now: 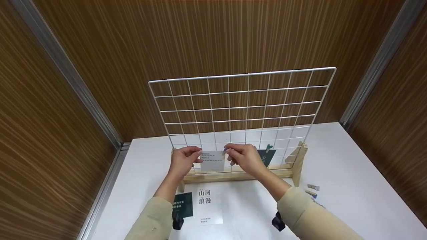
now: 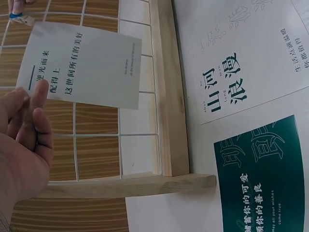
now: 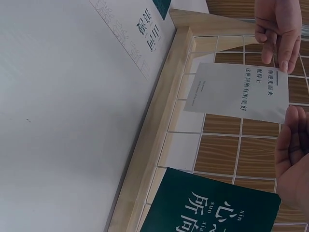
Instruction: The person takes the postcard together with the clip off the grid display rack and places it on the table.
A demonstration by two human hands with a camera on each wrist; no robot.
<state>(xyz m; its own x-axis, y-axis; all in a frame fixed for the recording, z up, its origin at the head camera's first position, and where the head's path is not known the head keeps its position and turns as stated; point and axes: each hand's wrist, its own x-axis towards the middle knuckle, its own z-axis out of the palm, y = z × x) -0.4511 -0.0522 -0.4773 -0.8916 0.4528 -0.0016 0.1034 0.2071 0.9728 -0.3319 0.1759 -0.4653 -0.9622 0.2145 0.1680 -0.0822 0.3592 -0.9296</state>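
A white card (image 1: 212, 161) printed with lines of characters stands against the white wire grid (image 1: 238, 107). My left hand (image 1: 183, 162) pinches it at its upper left corner, thumb and fingertips at the edge. At the upper right corner, my right hand (image 1: 245, 157) pinches a small wooden clothespin with a blue end (image 2: 21, 19), which sits at the card's edge. Right of that hand, a dark green card (image 3: 212, 205) hangs on the grid under a green clothespin (image 1: 269, 148), partly covered by the right hand in the head view.
A wooden stand (image 1: 299, 163) holds the grid upright on the white table (image 1: 347, 160). In front lie a larger white card (image 1: 210, 208) and a green card (image 2: 263, 179). Several clothespins (image 1: 313, 187) lie at the right, beside the right forearm. Brown wood-grain walls (image 1: 233, 40) enclose the table.
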